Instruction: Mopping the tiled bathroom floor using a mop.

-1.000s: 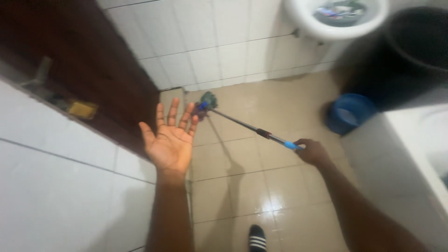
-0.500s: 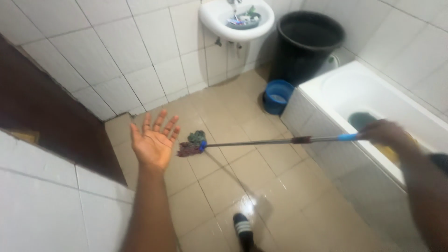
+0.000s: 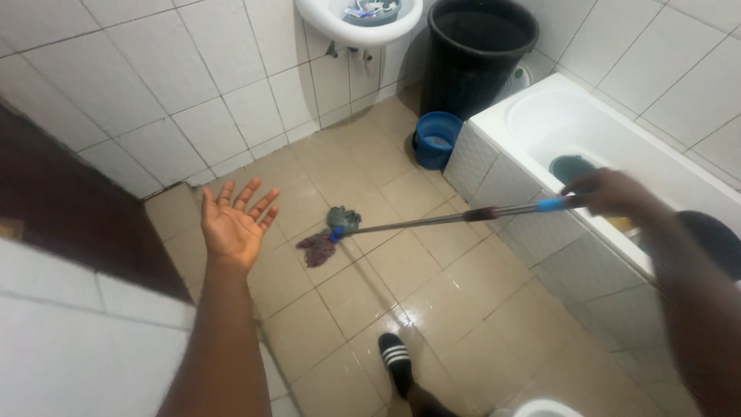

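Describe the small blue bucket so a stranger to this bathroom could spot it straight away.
Start at the white bathtub along the right wall and go to its far end, where a tall black bin stands. The small blue bucket sits on the tan tiled floor just in front of that bin, beside the tub's corner. It is much lower than the bin and the only blue container on the floor.

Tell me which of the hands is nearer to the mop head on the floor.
Left. The left hand is spread open in the air just left of the mop head, touching nothing. The right hand grips the far end of the mop handle, over the bathtub edge.
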